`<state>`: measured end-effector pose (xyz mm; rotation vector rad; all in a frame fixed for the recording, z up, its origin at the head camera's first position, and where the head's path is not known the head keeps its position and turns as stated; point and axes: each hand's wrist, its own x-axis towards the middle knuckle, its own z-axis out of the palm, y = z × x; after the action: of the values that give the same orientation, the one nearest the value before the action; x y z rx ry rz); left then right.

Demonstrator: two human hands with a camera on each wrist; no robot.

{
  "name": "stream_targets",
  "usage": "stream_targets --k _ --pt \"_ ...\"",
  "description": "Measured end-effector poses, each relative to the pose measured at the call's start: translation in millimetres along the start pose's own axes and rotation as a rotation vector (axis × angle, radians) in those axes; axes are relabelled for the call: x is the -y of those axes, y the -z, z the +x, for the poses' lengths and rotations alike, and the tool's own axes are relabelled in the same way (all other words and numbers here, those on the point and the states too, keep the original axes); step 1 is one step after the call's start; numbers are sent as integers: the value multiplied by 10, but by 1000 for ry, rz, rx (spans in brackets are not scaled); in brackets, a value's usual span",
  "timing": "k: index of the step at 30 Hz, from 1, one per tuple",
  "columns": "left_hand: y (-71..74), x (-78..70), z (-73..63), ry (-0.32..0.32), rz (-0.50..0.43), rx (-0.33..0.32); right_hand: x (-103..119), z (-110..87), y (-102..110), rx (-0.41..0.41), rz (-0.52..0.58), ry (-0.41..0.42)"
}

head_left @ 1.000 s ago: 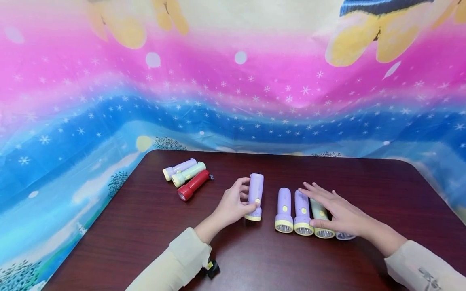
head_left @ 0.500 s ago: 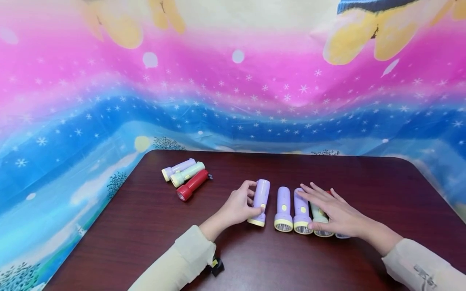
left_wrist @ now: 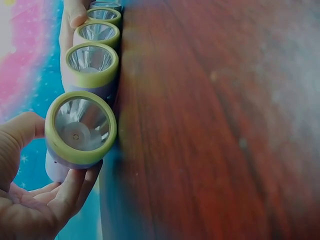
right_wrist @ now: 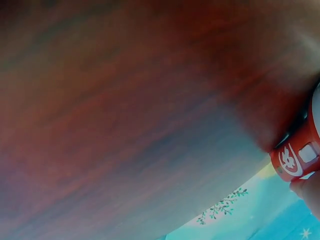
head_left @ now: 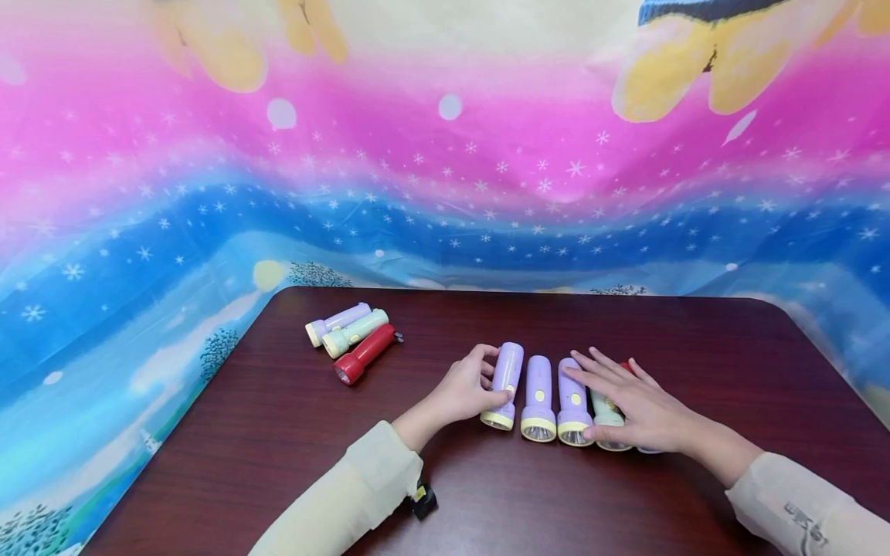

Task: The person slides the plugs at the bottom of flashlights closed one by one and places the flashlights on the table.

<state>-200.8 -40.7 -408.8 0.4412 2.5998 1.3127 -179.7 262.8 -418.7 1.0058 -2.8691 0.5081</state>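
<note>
Thumb (head_left: pixel 497 399) and fingers (left_wrist: pixel 76 192) of the left hand (head_left: pixel 460 390) grip a lilac flashlight (head_left: pixel 509 372), its yellow-rimmed lens end toward the person and its tail pointing away across the dark table (head_left: pixel 278 463). From where I stand, what matters is how this flashlight lies against its neighbour. A second lilac flashlight (head_left: pixel 538 380) sits just to the right, its long axis running straight away from the person. The gripped one is nearly parallel, but its tail leans a little to the right, toward that neighbour. Only a thin gap seems to part them in the head view; whether the rims touch, or whether the gripped one bears on the wood, I can't tell.

Farther right come a third lilac flashlight (head_left: pixel 573 392), a pale green flashlight (head_left: pixel 608 418) and a red flashlight (right_wrist: pixel 295 162) mostly hidden from above. Over these lies the right hand (head_left: pixel 643 405), fingers spread and wrapped round nothing that I can make out, so the left hand is the nearer to the gap. Well apart, toward the table's far left, three more lie slanted side by side: lilac torch (head_left: pixel 339 321), green torch (head_left: pixel 358 333), red torch (head_left: pixel 365 355).
</note>
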Motion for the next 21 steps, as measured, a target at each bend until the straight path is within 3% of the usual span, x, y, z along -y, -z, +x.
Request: stream_targets --k 21 --pt "-64 -28 72 60 68 48 -3 4 2 19 -17 4"
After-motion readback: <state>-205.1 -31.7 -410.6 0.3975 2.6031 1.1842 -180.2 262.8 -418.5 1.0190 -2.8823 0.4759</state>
